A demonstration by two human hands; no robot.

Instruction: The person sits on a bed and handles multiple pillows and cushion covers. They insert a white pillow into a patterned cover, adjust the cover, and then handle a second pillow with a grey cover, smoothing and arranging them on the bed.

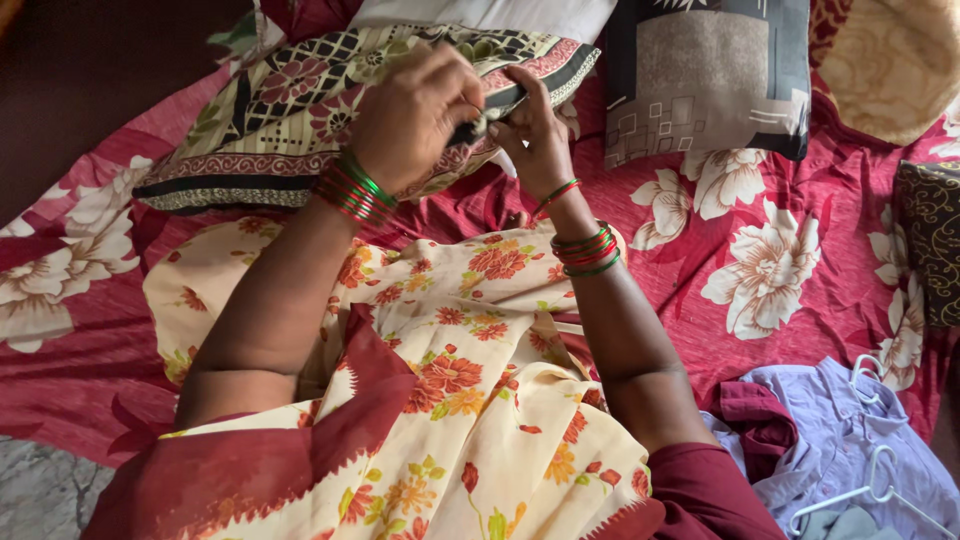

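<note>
Soft and light, the patterned pillow (300, 110) lies on the red flowered bed (720, 250), and both hands, left hand (410, 120) and right hand (535, 125), pinch its floppy cover at the open end.

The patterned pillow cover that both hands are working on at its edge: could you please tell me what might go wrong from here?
1. Both the left hand and right hand pinch one small spot on the patterned pillow cover; the fabric could slip free or tear.
2. The bangles might snag on cloth.
3. The hands hide the pinched spot, so a finger could get nipped.
</note>
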